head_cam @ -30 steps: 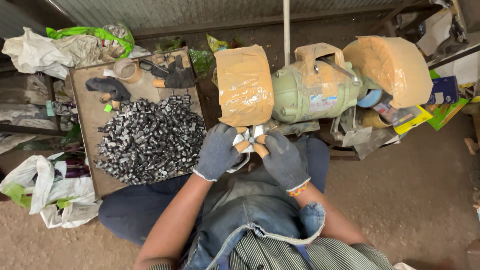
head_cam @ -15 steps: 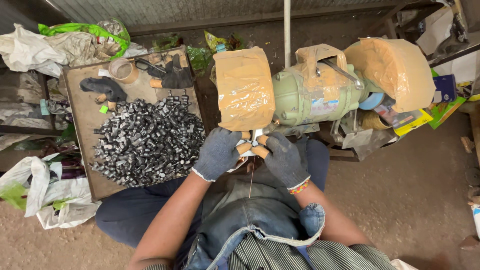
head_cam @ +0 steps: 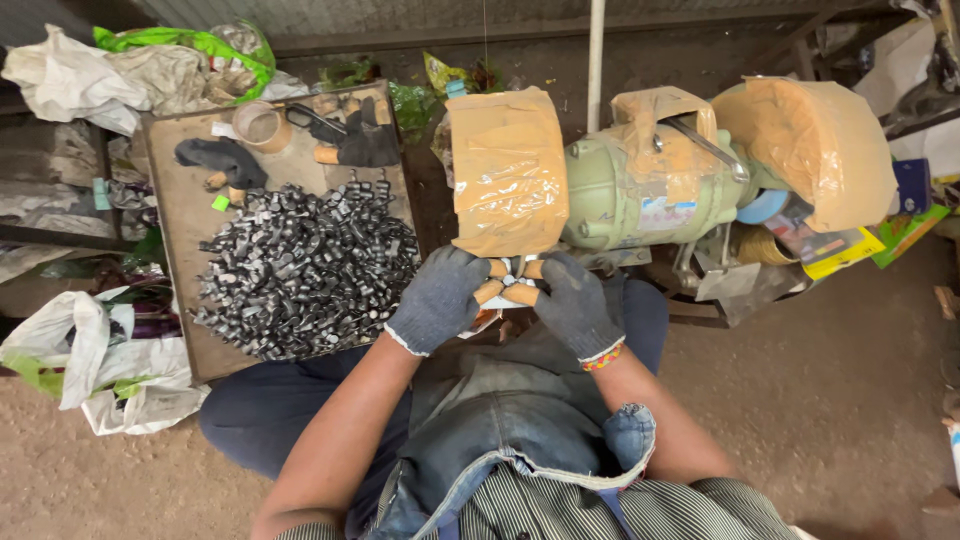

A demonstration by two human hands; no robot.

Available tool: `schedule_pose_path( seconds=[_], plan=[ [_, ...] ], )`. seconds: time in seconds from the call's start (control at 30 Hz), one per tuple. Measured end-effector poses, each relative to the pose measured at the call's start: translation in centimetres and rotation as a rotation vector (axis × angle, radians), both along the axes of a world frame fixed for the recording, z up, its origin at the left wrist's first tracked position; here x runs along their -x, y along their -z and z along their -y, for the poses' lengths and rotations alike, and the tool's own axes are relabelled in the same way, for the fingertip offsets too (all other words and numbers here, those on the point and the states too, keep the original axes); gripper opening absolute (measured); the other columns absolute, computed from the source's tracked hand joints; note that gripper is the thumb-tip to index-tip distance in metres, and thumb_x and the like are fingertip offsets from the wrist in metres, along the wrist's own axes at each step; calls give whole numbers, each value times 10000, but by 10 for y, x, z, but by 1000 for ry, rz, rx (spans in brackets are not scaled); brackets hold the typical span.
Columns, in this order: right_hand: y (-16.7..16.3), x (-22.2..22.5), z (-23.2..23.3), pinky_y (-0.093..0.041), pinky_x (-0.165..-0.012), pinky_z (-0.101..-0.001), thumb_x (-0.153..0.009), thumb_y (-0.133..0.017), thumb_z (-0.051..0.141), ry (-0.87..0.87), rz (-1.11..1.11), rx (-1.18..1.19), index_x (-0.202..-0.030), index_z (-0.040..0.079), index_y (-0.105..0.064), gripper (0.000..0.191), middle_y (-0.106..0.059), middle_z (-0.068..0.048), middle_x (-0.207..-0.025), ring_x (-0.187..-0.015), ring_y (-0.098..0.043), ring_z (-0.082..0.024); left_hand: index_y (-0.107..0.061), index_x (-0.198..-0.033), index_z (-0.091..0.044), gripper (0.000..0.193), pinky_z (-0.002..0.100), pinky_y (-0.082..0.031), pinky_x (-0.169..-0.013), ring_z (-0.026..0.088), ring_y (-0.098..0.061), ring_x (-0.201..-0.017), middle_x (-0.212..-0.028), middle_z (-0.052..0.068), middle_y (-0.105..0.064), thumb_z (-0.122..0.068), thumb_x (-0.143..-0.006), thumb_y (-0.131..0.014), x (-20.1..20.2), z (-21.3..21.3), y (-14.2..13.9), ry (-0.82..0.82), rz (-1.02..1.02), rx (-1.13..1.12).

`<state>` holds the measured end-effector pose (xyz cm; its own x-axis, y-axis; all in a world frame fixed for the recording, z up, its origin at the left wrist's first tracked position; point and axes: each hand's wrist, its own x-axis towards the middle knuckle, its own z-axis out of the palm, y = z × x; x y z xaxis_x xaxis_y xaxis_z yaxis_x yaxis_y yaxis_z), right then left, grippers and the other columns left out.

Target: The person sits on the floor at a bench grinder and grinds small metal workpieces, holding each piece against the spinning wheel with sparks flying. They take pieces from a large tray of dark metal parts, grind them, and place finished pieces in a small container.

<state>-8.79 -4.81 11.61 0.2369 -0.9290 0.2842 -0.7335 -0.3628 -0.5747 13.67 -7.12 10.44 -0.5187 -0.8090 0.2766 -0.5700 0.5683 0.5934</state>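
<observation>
- The left hand point(head_cam: 437, 300) and the right hand point(head_cam: 575, 305), both in dark knit gloves with taped tips, met just below the taped wheel guard point(head_cam: 508, 172) of the green bench grinder point(head_cam: 650, 185)
- The fingers point(head_cam: 490, 291) of both hands were closed together on a small metal part point(head_cam: 514, 270), held at the lower edge of the guard; the part was mostly hidden and its shape could not be told
- Judged from the layout, the work was far from finished: a large heap of small dark metal parts point(head_cam: 305, 268) lay on the board point(head_cam: 175, 215) to the person's left, well apart from the hands
- No separate lot of finished parts could be made out, so the count done could not be told
- A second guard point(head_cam: 815, 150), also wrapped in brown tape, covered the far wheel of the grinder
- On the far end of the board lay a spare dark glove point(head_cam: 222, 158), a second glove point(head_cam: 365, 140) and a roll of tape point(head_cam: 260, 125)
- The person sat low, knees on either side of the grinder, wearing a denim apron point(head_cam: 500, 440)
- The floor point(head_cam: 830, 400) was bare packed earth
- White plastic bags point(head_cam: 110, 375) lay beside the board, with more bags and a green sack point(head_cam: 190, 42) behind it
- A white pipe point(head_cam: 596, 50) stood upright behind the grinder against a corrugated wall
</observation>
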Motion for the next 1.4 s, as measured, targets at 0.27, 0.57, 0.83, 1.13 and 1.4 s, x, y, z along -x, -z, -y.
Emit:
schedule_pose_path(
  seconds=[0.27, 0.57, 0.83, 1.13, 1.4],
  plan=[
    [10, -3, 0, -518, -656, -454, -779, -852, 373, 64, -66, 34, -852, 45, -654, 390, -641, -140, -860, -776, -659, -349, -684, -1022, -36, 285, 506, -474, -871, 377, -601, -1032, -1077, 156, -638, -208, -803, -746, 4, -25, -9, -157, -14, -17],
    [-5, 2, -65, -553, -760, -439, -820, -792, 377, -191, -23, 69, -1009, 85, -735, 353, -674, -126, -937, -846, -679, -324, -684, -1003, -51, 311, 490, -486, -864, 362, -610, -1022, -1136, 149, -638, -331, -880, -742, -7, -95, 22, -53, 50, -163],
    [55, 5, -84, -551, -794, -464, -971, -607, 398, -164, -314, -295, -1170, 126, -692, 348, -691, -87, -1193, -958, -696, -360, -705, -1056, -119, 351, 413, -498, -881, 298, -613, -1105, -1191, 83, -633, -106, -711, -641, -54, -44, 69, -347, 678, -15],
    [24, 0, -99, -544, -830, -447, -881, -656, 520, -54, -259, -628, -1192, 194, -700, 452, -743, -87, -1148, -972, -717, -342, -691, -1155, -106, 247, 479, -539, -862, 354, -660, -1056, -1148, 148, -664, -123, -931, -589, -64, -21, 77, -379, 564, -172],
    [-41, -18, -86, -552, -888, -366, -897, -701, 327, -32, 504, -808, -1330, 86, -583, 509, -729, -143, -1118, -1019, -696, -319, -577, -1313, -19, 368, 349, -509, -943, 189, -607, -1088, -1201, 131, -644, -127, -972, -660, 5, -117, 17, -393, -851, -644]
  ],
)
